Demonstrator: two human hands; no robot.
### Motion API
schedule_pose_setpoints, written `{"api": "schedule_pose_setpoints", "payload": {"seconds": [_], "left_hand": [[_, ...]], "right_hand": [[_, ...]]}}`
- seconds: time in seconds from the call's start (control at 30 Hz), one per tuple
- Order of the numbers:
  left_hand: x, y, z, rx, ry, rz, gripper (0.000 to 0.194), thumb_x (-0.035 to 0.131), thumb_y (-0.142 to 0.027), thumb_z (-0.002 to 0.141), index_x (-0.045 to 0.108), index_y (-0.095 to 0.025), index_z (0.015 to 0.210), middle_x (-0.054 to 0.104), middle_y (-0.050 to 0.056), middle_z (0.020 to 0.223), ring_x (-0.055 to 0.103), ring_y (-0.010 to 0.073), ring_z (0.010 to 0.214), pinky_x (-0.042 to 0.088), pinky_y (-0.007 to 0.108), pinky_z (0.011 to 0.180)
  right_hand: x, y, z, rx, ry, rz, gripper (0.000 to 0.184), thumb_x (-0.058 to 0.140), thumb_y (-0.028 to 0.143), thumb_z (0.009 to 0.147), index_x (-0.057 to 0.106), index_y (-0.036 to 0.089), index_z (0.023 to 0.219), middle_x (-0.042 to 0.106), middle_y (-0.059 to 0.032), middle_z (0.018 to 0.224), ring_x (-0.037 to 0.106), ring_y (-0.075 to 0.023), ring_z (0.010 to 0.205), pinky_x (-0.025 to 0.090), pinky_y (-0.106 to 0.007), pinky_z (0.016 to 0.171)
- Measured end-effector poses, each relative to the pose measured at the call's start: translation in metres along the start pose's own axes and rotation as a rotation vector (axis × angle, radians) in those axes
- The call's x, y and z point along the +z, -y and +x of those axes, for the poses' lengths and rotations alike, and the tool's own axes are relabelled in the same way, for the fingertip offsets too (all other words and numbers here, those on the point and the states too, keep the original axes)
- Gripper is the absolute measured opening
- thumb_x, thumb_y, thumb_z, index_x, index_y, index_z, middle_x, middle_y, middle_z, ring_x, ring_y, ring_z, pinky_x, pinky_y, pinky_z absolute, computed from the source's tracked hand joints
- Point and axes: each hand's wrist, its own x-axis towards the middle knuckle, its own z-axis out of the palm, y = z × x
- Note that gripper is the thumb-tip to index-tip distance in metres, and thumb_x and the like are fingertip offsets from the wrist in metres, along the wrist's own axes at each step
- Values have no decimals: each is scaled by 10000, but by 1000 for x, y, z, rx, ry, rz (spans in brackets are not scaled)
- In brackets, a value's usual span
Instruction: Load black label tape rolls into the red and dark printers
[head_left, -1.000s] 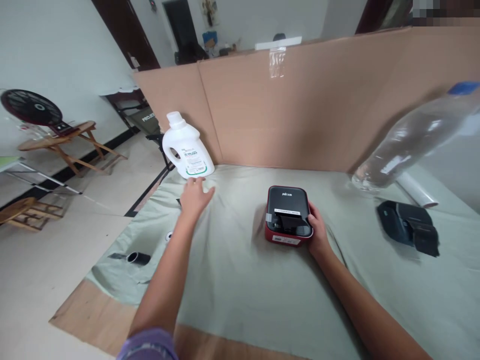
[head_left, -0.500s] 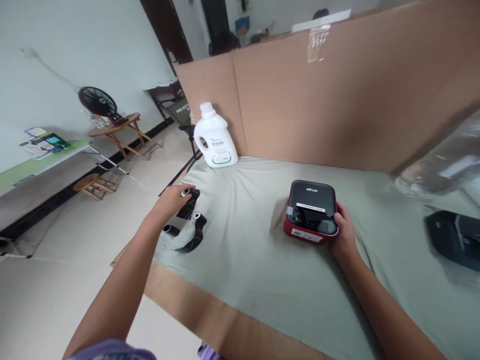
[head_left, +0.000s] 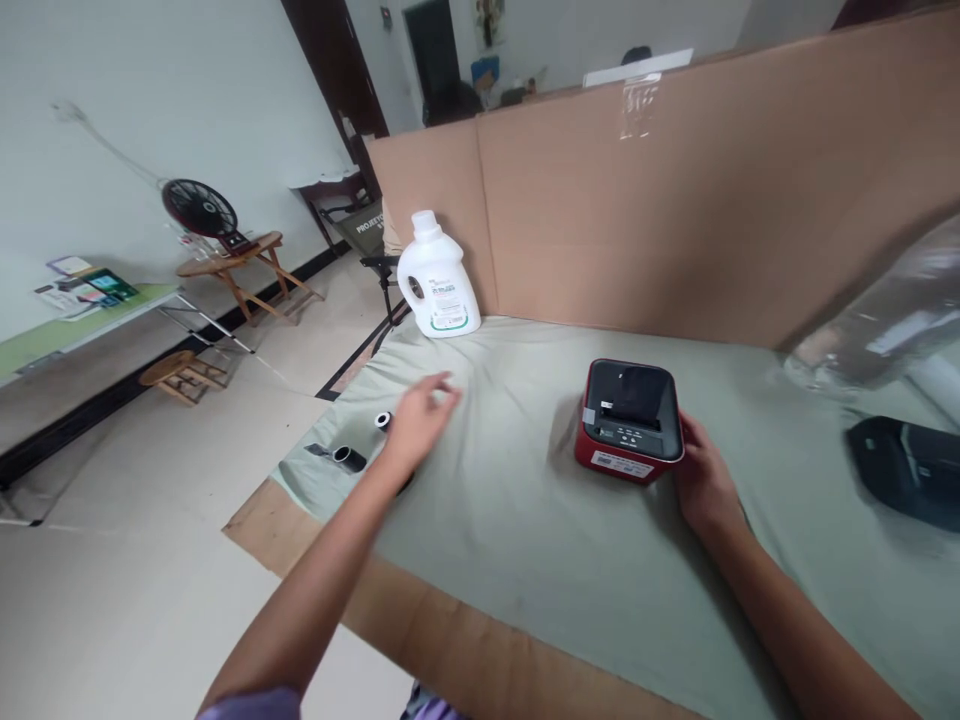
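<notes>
A red label printer (head_left: 630, 420) with a glossy black top sits on the cloth. My right hand (head_left: 705, 475) grips it at its right side, fingers partly hidden behind the casing. My left hand (head_left: 426, 420) hovers over the cloth at the left, blurred, with thumb and forefinger apart and nothing visible between them. Beside its wrist lies a black roll with a white core (head_left: 383, 421). Further left are a short black roll (head_left: 350, 459) and a dark grey strip (head_left: 317, 450). Part of a black thing shows under my left forearm.
Behind the cloth (head_left: 517, 520) stands a cardboard panel (head_left: 675, 220), with a white jug (head_left: 442, 285) before it at the left. A black device (head_left: 907, 470) and a large clear plastic bottle (head_left: 877, 310) are at the right. The wooden table edge (head_left: 450, 625) runs along the front.
My left hand went from near the jug to the black rolls, then right, away from them. The printer's top now shows its buttons and slot more plainly. My right hand stays on it.
</notes>
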Motion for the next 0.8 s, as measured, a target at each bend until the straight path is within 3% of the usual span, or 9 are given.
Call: {"api": "schedule_pose_setpoints", "payload": {"seconds": [0.1, 0.17, 0.27, 0.33, 0.47, 0.53, 0.63, 0.7, 0.8], "left_hand": [[67, -69, 8, 31, 478, -415, 731, 441, -638, 947, 468, -173, 1511, 711, 126, 1240, 689, 180, 765, 522, 278, 717], [105, -102, 13, 9, 695, -563, 748, 320, -669, 972, 436, -184, 1530, 718, 133, 1216, 693, 179, 704, 504, 277, 626], [127, -118, 21, 53, 693, -641, 638, 448, -609, 952, 539, -215, 1446, 740, 111, 1167, 695, 191, 748, 508, 267, 617], [117, -106, 30, 38, 626, -673, 580, 541, -555, 919, 581, -230, 1398, 758, 83, 1105, 692, 195, 778, 516, 261, 624], [66, -45, 63, -76, 418, -704, 480, 515, -514, 934, 680, -191, 1248, 774, 80, 1004, 696, 214, 795, 514, 274, 638], [37, -10, 84, -155, 266, -694, 424, 551, -487, 919, 721, -167, 1140, 777, 91, 972, 699, 232, 847, 510, 278, 678], [4, 35, 113, -223, 163, -691, 356, 558, -432, 919, 723, -145, 1050, 771, 100, 901, 690, 238, 833, 489, 279, 677], [-9, 58, 128, -256, 140, -684, 318, 555, -405, 918, 715, -137, 976, 747, 92, 790, 665, 221, 722, 457, 274, 616], [-12, 82, 143, -302, 129, -655, 298, 538, -395, 919, 693, -141, 914, 678, 60, 648, 577, 180, 550, 367, 259, 510]], "right_hand": [[-8, 6, -12, -5, 159, -98, 754, 706, 503, 792, 493, 280, 1480, 499, -84, 1544, 450, -339, 1431, 396, -519, 1163], [-3, 11, -18, -55, 214, -255, 916, 792, 458, 753, 377, 279, 1549, 474, -105, 1556, 466, -348, 1414, 407, -529, 1155], [23, 22, -19, -150, 230, -388, 993, 781, 455, 801, 228, 237, 1597, 480, -159, 1529, 536, -340, 1344, 459, -526, 1109], [53, 30, -14, -236, 245, -437, 985, 752, 470, 831, 194, 211, 1600, 442, -181, 1549, 508, -345, 1370, 439, -533, 1127], [142, 38, 10, -353, 330, -426, 953, 731, 458, 839, 204, 190, 1586, 414, -185, 1560, 438, -349, 1424, 341, -547, 1195], [195, 31, 25, -348, 394, -353, 932, 731, 417, 831, 218, 185, 1573, 463, -180, 1521, 477, -333, 1389, 357, -528, 1187], [268, 7, 44, -348, 449, -236, 884, 738, 353, 801, 276, 187, 1535, 504, -167, 1481, 513, -321, 1345, 375, -514, 1171], [303, -11, 56, -355, 451, -220, 874, 749, 321, 774, 306, 191, 1516, 515, -158, 1466, 509, -325, 1339, 375, -524, 1166], [334, -29, 69, -363, 466, -252, 866, 761, 298, 752, 338, 188, 1500, 521, -154, 1452, 496, -338, 1346, 368, -538, 1166]]}}
